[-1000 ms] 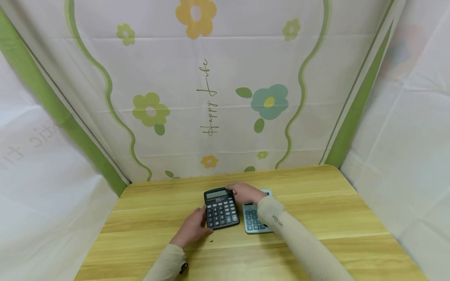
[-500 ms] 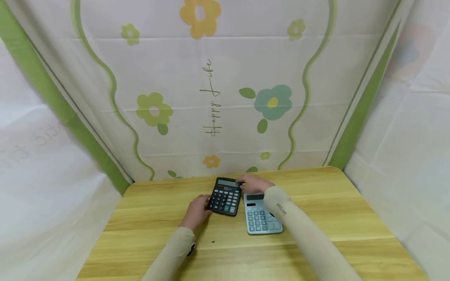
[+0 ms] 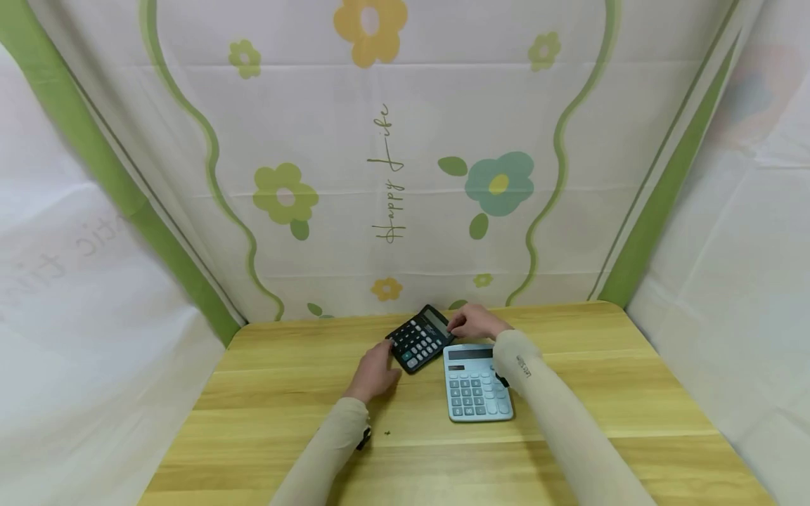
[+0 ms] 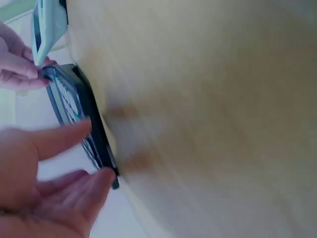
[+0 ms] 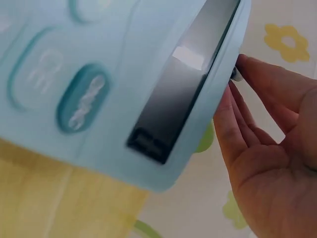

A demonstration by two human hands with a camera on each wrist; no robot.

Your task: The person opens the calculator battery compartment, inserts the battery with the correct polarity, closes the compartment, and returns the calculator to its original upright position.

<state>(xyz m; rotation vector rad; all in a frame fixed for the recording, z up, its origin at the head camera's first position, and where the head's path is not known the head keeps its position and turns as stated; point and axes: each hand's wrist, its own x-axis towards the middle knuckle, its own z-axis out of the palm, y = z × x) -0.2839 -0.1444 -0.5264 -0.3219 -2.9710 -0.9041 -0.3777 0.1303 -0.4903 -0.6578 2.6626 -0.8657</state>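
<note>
A black calculator point(image 3: 420, 339) lies slanted at the back of the table, its display up and to the right. My left hand point(image 3: 375, 372) is at its lower edge; in the left wrist view the thumb and fingers point(image 4: 62, 139) are mostly straight and reach to that edge. At the display end my right hand point(image 3: 476, 323) pinches a corner between thumb and fingertips. In the right wrist view, a light blue calculator point(image 5: 104, 74) hides most of that black corner from sight. The light blue one lies flat below the right hand, partly under the right wrist.
The wooden table point(image 3: 285, 422) ends at the back against a white flowered cloth point(image 3: 342, 140), which also hangs at both sides. A tiny dark speck point(image 3: 387, 432) sits on the tabletop in front of the left hand.
The black calculator has turned clockwise and slid toward the back right, both hands moving along with it. The light blue calculator is less covered by the right arm.
</note>
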